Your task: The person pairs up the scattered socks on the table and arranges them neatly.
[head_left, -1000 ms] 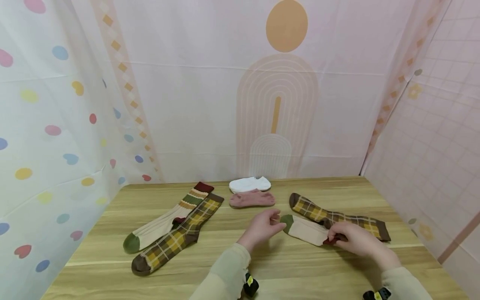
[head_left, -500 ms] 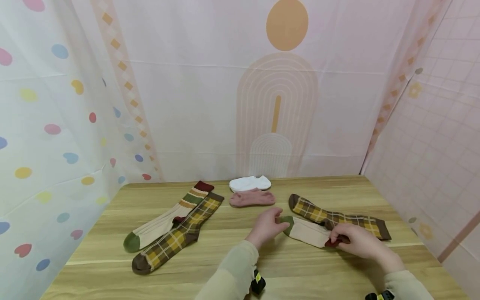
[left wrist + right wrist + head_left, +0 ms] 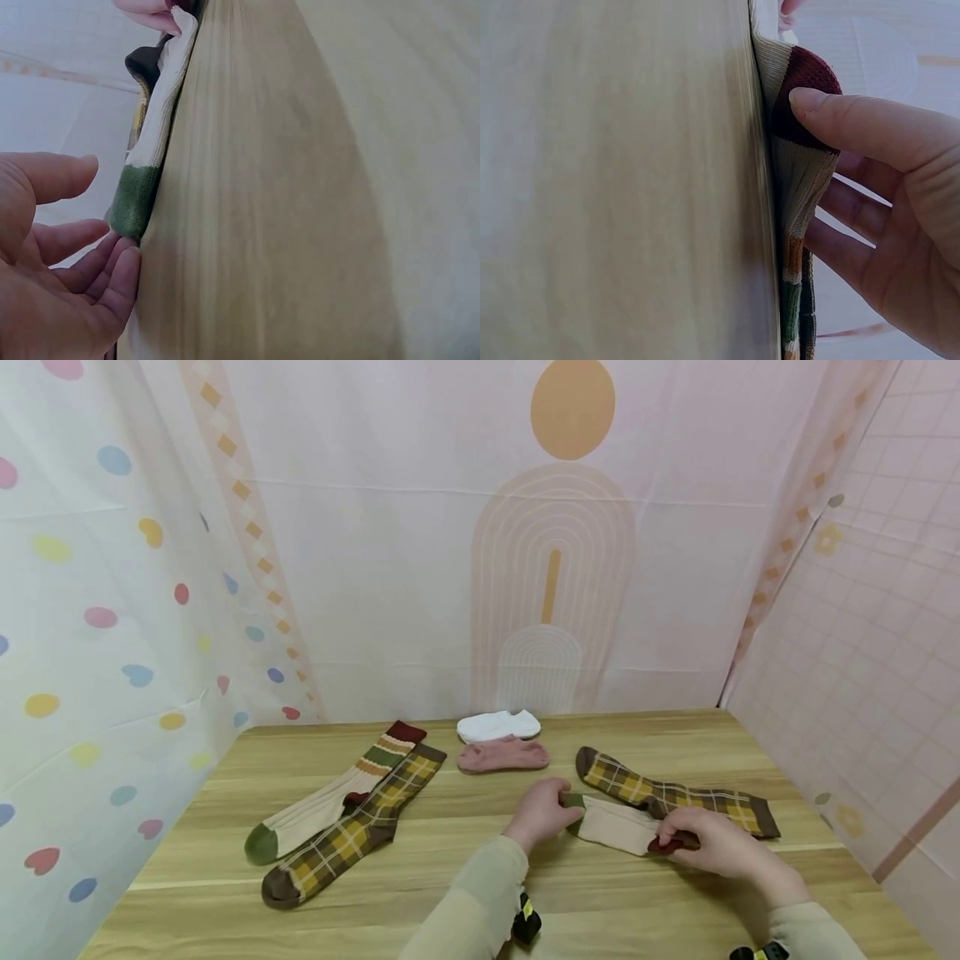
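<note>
A cream sock (image 3: 617, 825) with a green toe and a dark red heel lies on the wooden table at the right. My right hand (image 3: 716, 843) pinches its heel (image 3: 808, 97), thumb on the near side and fingers behind. At the other end my left hand (image 3: 542, 814) has its fingertips at the green toe (image 3: 135, 201), its thumb held apart from the cloth. The striped leg of this sock, mostly hidden in the head view by my right hand, shows in the right wrist view. Just behind lies a brown and yellow plaid sock (image 3: 675, 795).
On the left of the table (image 3: 360, 910), another cream striped sock (image 3: 322, 808) lies partly against a second plaid sock (image 3: 352, 835). At the back middle are a white low-cut sock (image 3: 495, 726) and a pink one (image 3: 502, 755). Patterned cloth (image 3: 390, 585) hangs behind.
My left hand has moved a little to the right, in to the green toe. My right hand has shifted very slightly right, still pinching the heel.
</note>
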A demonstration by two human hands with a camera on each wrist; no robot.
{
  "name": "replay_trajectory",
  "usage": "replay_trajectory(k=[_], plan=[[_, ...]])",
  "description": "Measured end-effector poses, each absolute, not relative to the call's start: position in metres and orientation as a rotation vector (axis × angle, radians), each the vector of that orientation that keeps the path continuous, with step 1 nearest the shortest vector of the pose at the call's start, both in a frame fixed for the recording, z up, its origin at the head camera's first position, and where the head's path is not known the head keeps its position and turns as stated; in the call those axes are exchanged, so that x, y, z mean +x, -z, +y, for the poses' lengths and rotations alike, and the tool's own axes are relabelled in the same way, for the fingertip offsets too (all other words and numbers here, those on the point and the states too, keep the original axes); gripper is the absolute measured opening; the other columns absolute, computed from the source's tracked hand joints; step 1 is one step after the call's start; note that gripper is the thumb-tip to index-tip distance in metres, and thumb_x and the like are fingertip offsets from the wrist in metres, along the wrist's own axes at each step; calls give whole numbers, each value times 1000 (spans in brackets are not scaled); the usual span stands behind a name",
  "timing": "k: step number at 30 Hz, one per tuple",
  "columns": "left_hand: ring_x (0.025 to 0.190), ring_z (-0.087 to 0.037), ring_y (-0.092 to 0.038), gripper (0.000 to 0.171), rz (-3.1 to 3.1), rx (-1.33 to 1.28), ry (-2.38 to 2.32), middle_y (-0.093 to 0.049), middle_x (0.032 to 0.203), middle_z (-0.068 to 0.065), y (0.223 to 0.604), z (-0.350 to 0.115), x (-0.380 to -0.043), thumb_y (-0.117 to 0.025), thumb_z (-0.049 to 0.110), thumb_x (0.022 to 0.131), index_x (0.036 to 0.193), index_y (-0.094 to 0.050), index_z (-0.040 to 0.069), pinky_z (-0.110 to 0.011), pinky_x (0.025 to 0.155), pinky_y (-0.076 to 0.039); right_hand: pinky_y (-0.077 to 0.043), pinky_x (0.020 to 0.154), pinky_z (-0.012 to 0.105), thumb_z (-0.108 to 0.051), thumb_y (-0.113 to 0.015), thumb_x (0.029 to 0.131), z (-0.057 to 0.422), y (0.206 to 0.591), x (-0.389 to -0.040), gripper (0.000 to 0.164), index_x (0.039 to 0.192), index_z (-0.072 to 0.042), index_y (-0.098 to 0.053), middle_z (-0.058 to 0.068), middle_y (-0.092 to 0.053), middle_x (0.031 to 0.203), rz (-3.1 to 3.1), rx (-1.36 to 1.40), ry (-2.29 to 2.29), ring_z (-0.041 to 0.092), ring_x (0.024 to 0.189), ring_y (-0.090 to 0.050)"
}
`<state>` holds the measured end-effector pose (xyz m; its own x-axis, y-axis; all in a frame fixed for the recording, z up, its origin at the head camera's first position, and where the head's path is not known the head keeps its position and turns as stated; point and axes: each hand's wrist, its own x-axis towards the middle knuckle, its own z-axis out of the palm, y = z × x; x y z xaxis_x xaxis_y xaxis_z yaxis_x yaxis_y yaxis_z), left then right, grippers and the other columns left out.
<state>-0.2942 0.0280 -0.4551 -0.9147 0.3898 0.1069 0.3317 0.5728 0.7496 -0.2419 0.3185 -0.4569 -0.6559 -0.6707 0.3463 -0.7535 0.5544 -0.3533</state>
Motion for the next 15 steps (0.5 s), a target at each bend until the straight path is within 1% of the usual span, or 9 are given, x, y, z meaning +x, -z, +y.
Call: replay_trajectory(k=[11, 15], plan=[[92, -25, -62, 27, 2684, 559, -1438, -66, 96, -11, 460, 30, -294, -72, 5, 88, 112, -66, -6, -38, 83, -52, -50, 68, 31, 1, -81, 77, 319, 458, -240, 33, 93, -22, -64, -8, -64, 97, -2648, 1155, -736, 8, 88, -58], [91, -25, -62, 22, 2695, 554, -1476, -66, 95, -10, 462, 31, -292, -73, 2, 86, 106, -67, -4, -36, 81, -52, -51, 70, 32, -4, -82, 79, 319, 456, -239, 28, 96, -21, -66, -4, -65, 99, -2653, 1185, -753, 9, 91, -59]])
